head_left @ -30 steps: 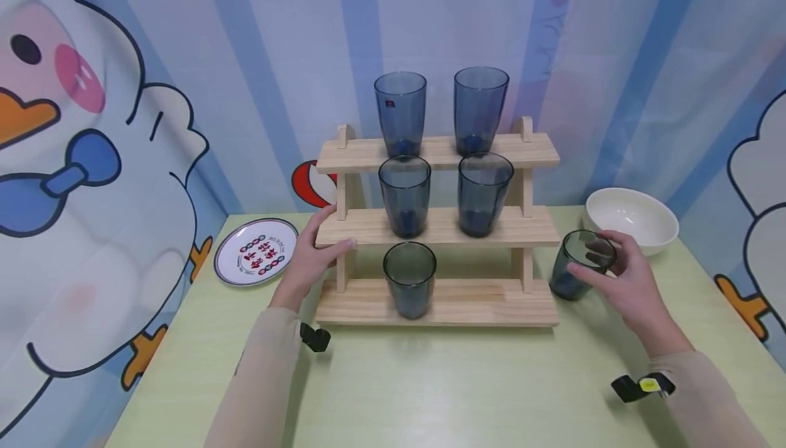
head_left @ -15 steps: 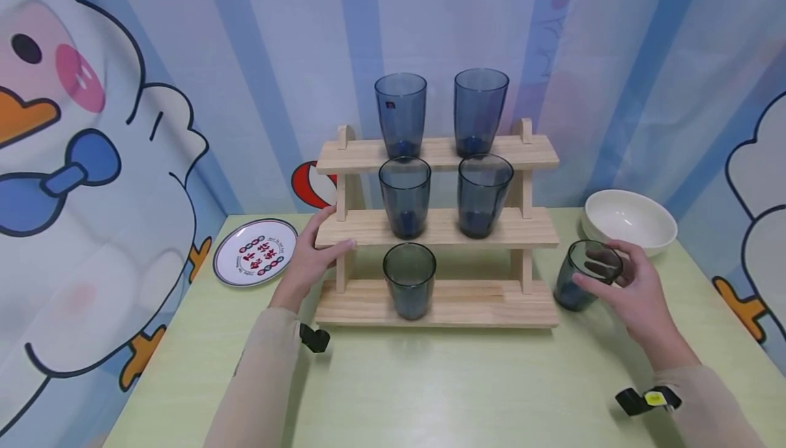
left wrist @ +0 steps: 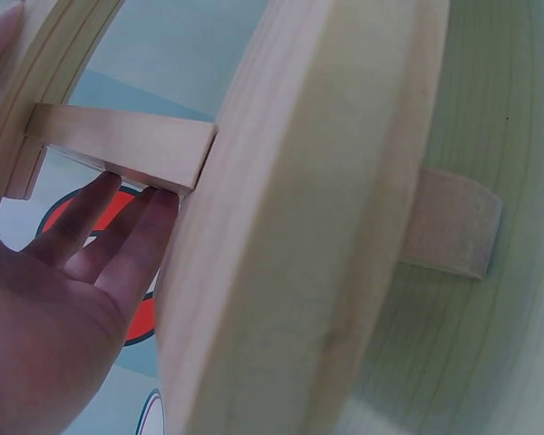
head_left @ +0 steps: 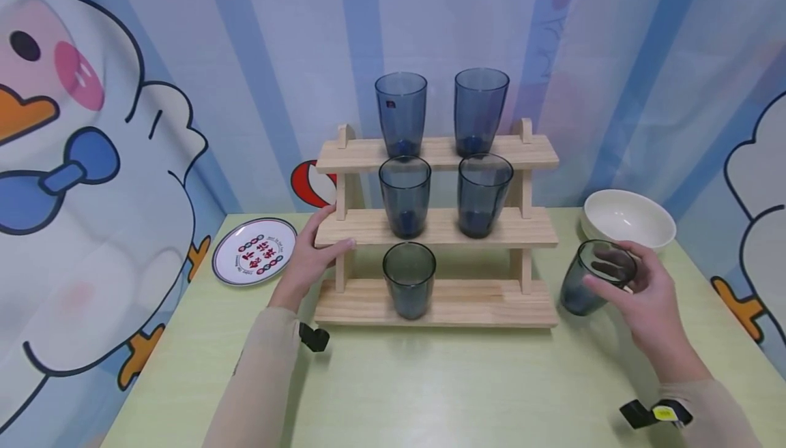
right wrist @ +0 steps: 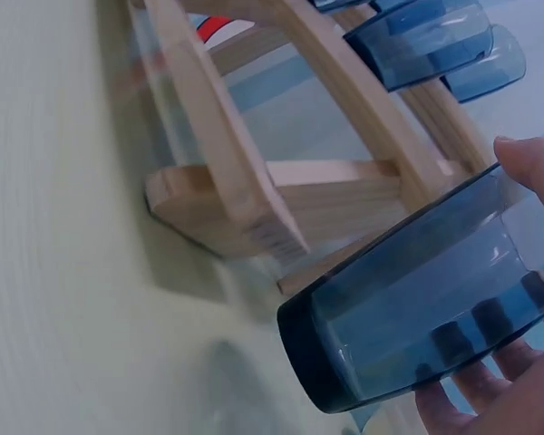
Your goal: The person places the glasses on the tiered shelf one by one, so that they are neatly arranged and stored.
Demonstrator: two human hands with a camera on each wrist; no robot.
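Observation:
A three-tier wooden rack [head_left: 439, 230] stands on the table. At its left end my left hand [head_left: 310, 257] grips the middle tier, thumb at the front. The left wrist view shows its fingers [left wrist: 131, 227] against a wooden upright. Off the rack's right end, my right hand [head_left: 647, 305] holds a blue-grey drinking glass [head_left: 580, 288], thumb and fingers around its upper part. The glass leans toward the hand, and in the right wrist view its base [right wrist: 313, 358] appears clear of the table. One shorter-looking glass [head_left: 410, 284] sits on the bottom tier.
Two glasses [head_left: 404, 196] are on the middle tier and two more [head_left: 481, 110] on the top. Behind the right hand is a white bowl [head_left: 626, 219]. A patterned plate [head_left: 254, 251] lies left of the rack. A printed curtain [head_left: 276, 93] hangs behind the table [head_left: 430, 386].
My right hand has carried the glass slightly right and toward me, away from the rack's end, and the glass leans more. My left hand keeps its place on the rack.

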